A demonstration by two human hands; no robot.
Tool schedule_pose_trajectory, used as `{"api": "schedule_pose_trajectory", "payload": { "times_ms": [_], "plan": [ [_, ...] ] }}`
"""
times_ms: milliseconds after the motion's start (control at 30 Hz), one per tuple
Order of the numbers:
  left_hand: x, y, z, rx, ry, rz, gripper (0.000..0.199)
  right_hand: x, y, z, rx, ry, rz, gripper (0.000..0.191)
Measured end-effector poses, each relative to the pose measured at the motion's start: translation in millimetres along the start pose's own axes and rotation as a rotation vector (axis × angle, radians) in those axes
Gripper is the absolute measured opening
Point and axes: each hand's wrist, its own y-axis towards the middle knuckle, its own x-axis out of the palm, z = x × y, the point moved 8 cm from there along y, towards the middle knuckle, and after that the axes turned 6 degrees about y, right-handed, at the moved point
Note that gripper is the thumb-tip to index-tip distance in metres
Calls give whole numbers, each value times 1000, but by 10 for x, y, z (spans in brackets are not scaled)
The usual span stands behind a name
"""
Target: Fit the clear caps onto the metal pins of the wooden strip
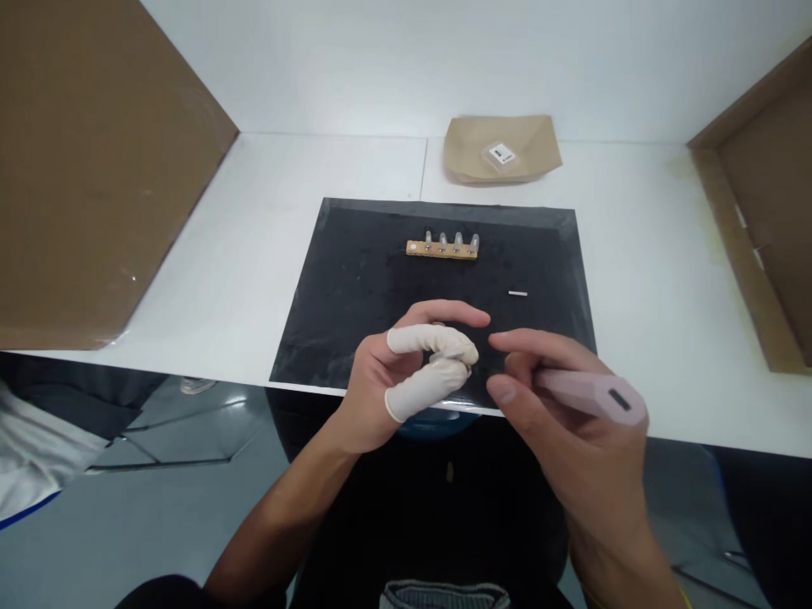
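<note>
My left hand [386,376] has white finger cots on its thumb and index finger. They pinch a small clear piece [437,358] that looks like a false nail tip, mostly hidden between them. My right hand [564,414] is wrapped around a pink pen-shaped nail drill [589,392], its end with a dark slot turned toward me. The drill's front is hidden by the fingers, and the right thumb and index tips are apart. Beyond the hands, several clear nail tips [458,241] stand on a narrow brown strip [435,249].
A black mat [361,279] lies on the white table [653,254]. On it rests a thin metal pin, perhaps a drill bit [518,293]. A brown paper tray [460,152] holds a small clear labelled case [501,155]. Cardboard panels [95,169] stand left and right.
</note>
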Motion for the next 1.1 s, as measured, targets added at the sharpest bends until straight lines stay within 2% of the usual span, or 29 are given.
{"api": "schedule_pose_trajectory", "payload": {
  "times_ms": [233,433,667,900,1100],
  "plan": [
    [-47,-5,-27,0,75,35,7,55,57,-7,-8,-54,-1,10],
    [-60,0,-66,-3,99,40,8,28,65,0,-10,-94,26,11],
    [-39,22,-73,0,91,28,10,17,66,18,-20,-58,-15,15],
    [-24,31,-87,-9,121,34,9,16,82,56,1,-80,-13,10],
    [-21,30,-99,-12,131,29,10,-44,80,37,-5,-132,41,11]
  ]
}}
